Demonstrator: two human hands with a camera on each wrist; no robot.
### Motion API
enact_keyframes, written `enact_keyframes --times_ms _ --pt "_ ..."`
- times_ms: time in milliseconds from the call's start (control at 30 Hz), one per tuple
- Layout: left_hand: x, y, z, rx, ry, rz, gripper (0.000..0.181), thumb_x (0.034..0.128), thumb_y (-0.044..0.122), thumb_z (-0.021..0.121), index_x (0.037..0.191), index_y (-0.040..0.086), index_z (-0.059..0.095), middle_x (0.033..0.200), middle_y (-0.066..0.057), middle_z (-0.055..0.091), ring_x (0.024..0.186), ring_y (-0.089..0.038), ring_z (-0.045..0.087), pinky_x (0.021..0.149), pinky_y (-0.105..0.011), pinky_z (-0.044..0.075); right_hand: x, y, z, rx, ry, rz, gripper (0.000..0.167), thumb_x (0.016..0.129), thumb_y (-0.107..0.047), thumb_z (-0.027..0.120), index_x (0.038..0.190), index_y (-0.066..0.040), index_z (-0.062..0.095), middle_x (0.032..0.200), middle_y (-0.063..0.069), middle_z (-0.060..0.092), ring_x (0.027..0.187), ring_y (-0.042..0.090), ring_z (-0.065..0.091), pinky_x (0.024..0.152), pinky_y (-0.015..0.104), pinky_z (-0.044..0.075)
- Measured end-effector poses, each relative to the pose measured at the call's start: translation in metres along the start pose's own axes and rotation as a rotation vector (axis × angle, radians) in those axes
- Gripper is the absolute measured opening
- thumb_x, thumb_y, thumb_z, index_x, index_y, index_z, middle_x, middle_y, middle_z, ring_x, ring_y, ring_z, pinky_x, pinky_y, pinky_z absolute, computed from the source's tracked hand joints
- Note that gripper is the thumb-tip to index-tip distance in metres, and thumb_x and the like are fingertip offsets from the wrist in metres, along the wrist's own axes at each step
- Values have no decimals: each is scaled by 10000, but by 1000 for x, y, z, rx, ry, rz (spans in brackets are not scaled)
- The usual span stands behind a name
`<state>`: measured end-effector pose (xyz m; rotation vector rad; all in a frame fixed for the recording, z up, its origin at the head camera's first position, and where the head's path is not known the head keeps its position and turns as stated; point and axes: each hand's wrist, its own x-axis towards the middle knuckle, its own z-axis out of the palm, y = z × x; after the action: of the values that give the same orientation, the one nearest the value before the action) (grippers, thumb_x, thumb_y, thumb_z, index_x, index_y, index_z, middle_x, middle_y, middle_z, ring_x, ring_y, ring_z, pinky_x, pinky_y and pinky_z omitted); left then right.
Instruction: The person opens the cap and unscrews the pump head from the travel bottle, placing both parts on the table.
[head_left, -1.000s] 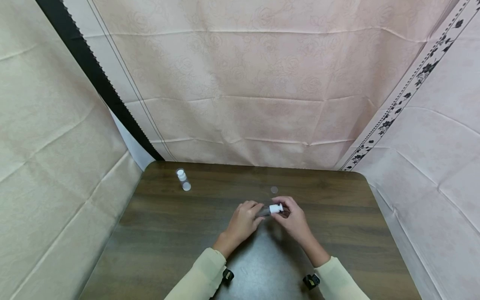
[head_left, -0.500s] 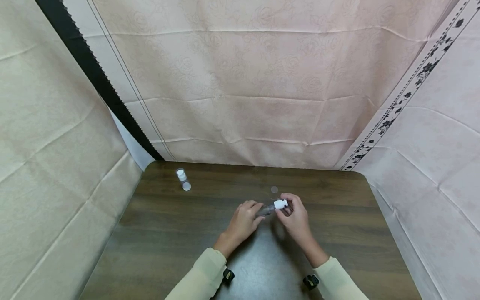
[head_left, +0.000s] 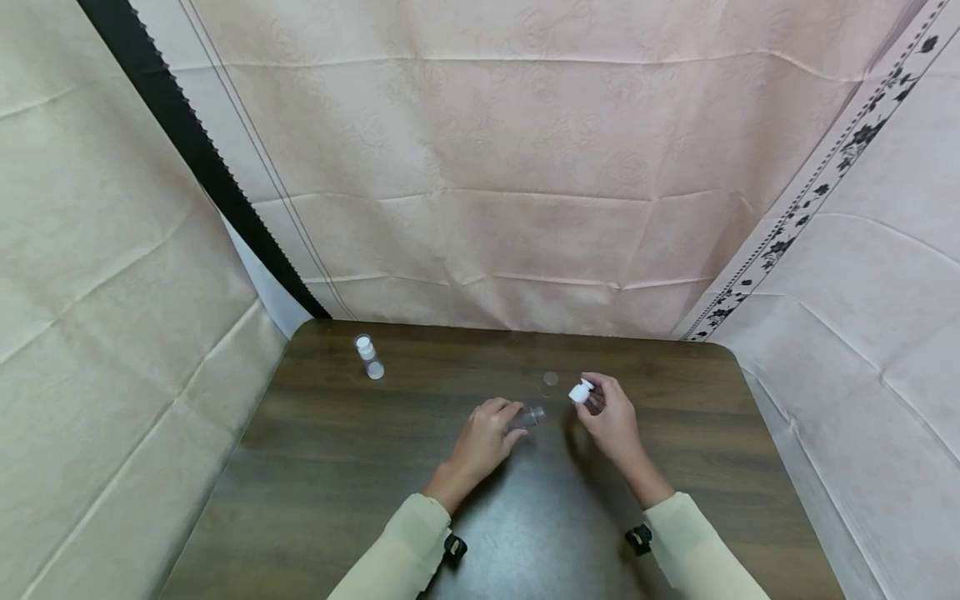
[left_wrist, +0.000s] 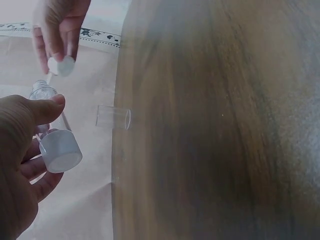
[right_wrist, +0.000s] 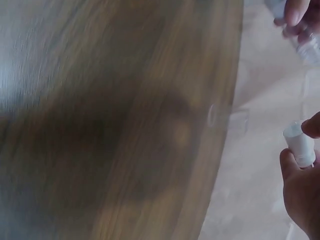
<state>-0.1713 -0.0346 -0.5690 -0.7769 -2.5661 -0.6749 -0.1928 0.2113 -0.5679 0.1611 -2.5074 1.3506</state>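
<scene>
My left hand grips a small clear bottle with its bare neck pointing right. In the left wrist view the bottle's whitish base faces the camera, and the thumb lies across its side. Up and to the right, my right hand pinches a white pump top between thumb and fingers, apart from the bottle. The right wrist view shows the open lower end of this pump top. A clear cylindrical cover stands on the table just beyond both hands.
A second small bottle with a white top stands at the back left of the brown wooden table. Pale cloth hangs behind the table's far edge and along both sides.
My right hand has moved up and to the right, and the white pump top has come off the bottle's neck with it. My left hand with the bottle has stayed nearly in place.
</scene>
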Motion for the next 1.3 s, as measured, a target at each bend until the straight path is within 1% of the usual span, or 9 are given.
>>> enact_keyframes --times_ms 167,300,433,533,700,933,1133,1233,1300 --pt "0 -2 -2 -5 -6 -16 378 839 223 878 1166 84 749 1053 -43 727 952 -184 703 825 -360 601 12 13 -2 -65 -72 18 471 858 59 759 1305 25 613 1267 220 617 1126 371 695 912 419 594" --pt "-1 -4 -3 -9 4 -17 380 838 223 878 1166 83 750 1053 -43 728 953 -187 703 825 -355 600 22 22 -3 -82 -139 41 462 872 60 740 1318 47 617 1306 231 557 1172 388 662 943 447 580" --pt "-2 -5 -2 4 16 -14 385 838 238 877 1169 86 751 1049 -38 725 944 -177 702 814 -345 601 30 28 -1 -103 -176 68 475 879 52 733 1335 64 602 1299 246 549 1181 399 649 956 445 577" --pt "-3 -7 -2 15 28 -10 390 837 248 878 1167 86 751 1044 -38 724 936 -172 702 804 -340 601 36 32 1 -121 -199 100 470 886 38 734 1333 54 591 1286 239 573 1186 388 650 962 443 577" --pt "-4 -8 -2 4 35 -17 383 839 235 877 1163 76 750 1043 -47 726 940 -184 705 805 -350 601 43 40 3 -144 -259 139 433 915 15 716 1326 35 584 1296 238 586 1196 388 644 981 483 564" --pt "-6 -10 -4 2 23 -41 382 849 235 869 1174 78 745 1062 -53 729 954 -189 708 817 -331 606 48 52 1 -211 -347 184 428 972 -29 671 1390 -18 582 1341 226 602 1176 362 630 991 525 553" --pt "-6 -13 -5 8 16 -63 382 855 226 862 1182 70 740 1068 -60 729 964 -192 710 825 -324 605 53 56 3 -248 -370 139 436 963 -20 673 1391 8 595 1331 250 632 1153 367 629 992 548 538" --pt "-6 -14 -5 4 14 -61 378 860 225 859 1182 67 741 1070 -61 729 966 -191 711 827 -321 606 53 59 3 -255 -368 136 434 963 -8 668 1390 22 597 1324 260 643 1162 374 637 993 554 534" --pt "-6 -14 -4 0 13 -58 375 860 219 858 1182 64 741 1071 -63 729 967 -193 712 826 -321 607 52 60 4 -251 -374 153 439 970 -11 662 1401 24 590 1330 264 643 1172 376 639 997 554 533"
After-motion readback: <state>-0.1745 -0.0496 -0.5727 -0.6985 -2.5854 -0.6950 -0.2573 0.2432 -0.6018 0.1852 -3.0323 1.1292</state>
